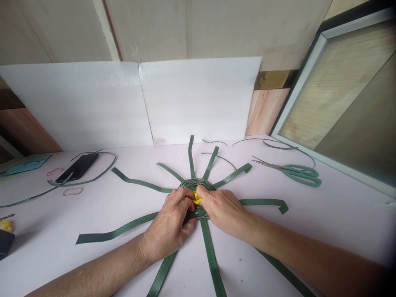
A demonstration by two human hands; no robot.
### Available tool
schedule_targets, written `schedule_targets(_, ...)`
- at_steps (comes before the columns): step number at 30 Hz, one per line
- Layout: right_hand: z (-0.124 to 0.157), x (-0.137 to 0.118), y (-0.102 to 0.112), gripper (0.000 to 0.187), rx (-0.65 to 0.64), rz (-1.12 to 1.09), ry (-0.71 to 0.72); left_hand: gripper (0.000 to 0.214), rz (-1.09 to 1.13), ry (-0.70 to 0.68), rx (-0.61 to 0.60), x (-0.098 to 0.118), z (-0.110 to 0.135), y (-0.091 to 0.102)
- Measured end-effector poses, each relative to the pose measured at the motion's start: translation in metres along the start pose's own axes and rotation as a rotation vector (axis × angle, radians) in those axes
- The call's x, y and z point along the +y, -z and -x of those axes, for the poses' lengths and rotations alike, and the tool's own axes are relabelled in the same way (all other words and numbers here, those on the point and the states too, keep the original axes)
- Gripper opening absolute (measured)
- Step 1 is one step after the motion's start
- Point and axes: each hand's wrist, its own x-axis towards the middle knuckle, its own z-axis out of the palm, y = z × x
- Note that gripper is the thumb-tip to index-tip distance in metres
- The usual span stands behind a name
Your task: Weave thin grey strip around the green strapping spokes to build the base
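Observation:
A small round woven disc [198, 185] of dark green plastic strapping lies on the pale table [324, 222], with several green strips [117, 233] radiating from it like spokes. A small yellow piece [196, 198] sits at its centre. My left hand [171, 225] rests on the disc's left side, fingers curled and pinching at the yellow piece. My right hand [221, 208] comes in from the right, its fingertips also closed on the yellow piece. Both hands hide the near half of the disc.
Green-handled scissors [295, 171] lie to the right. A black phone [78, 167] and a loose thin strip lie at the left, with rubber bands [72, 191] nearby. White foam boards [198, 99] lean against the wall behind. A framed panel [349, 103] stands at the right.

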Motion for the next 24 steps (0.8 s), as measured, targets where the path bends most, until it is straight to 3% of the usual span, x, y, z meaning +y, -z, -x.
schedule_targets(4,0.000,-0.004,-0.001,0.015,0.015,0.036,-0.065,0.022,0.019,-0.029,0.003,0.000,0.000,0.001)
schedule_targets(11,0.003,0.002,-0.010,0.011,0.078,-0.070,0.040,0.024,0.010,-0.007,-0.033,-0.001,0.000,0.000)
schedule_targets(13,0.004,0.005,-0.011,0.007,0.124,-0.166,0.065,0.024,0.008,-0.008,-0.026,-0.002,0.000,-0.001)
schedule_targets(19,0.001,0.007,-0.012,0.026,0.317,-0.591,0.083,0.022,-0.003,0.010,-0.017,-0.002,0.000,-0.001)
schedule_targets(24,-0.003,0.005,-0.014,0.025,0.245,-0.820,0.105,0.026,0.046,-0.017,-0.015,-0.002,0.000,-0.001)
